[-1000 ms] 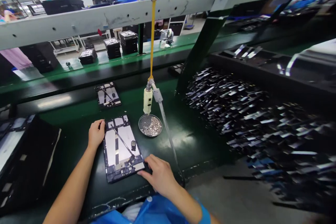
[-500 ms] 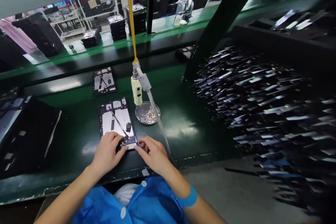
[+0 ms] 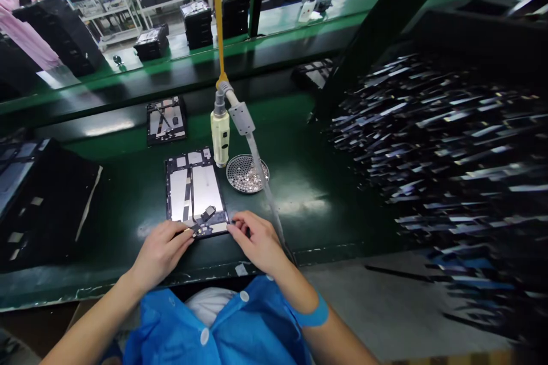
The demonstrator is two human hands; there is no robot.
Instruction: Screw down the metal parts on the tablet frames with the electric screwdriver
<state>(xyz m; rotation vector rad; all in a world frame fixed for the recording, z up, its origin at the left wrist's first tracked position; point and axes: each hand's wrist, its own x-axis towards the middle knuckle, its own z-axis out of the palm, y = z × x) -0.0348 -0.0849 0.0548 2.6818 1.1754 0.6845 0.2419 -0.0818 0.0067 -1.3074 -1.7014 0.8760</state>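
An opened tablet [image 3: 208,185] lies flat on the green bench, its inner side up. A narrow dark flex cable [image 3: 192,194] runs along it to a small circuit board [image 3: 196,230] at the near left corner. My left hand [image 3: 160,251] pinches that small board between thumb and fingers. My right hand [image 3: 259,242] is closed at the near right corner of the tablet, thumb and curled finger against its edge. A loose dark square part [image 3: 208,213] rests on the tablet near that end.
A pale electric screwdriver [image 3: 220,138] hangs from a yellow strap [image 3: 218,17] beside a round dish of screws [image 3: 247,173]. Another opened tablet [image 3: 166,120] lies farther back. Black stacked trays [image 3: 55,199] stand left; many dark strips [image 3: 445,148] crowd the right.
My left hand has shifted left with the small board. The flex cable has swung from diagonal to nearly lengthwise, and the square part has turned. My right hand stays at the corner.
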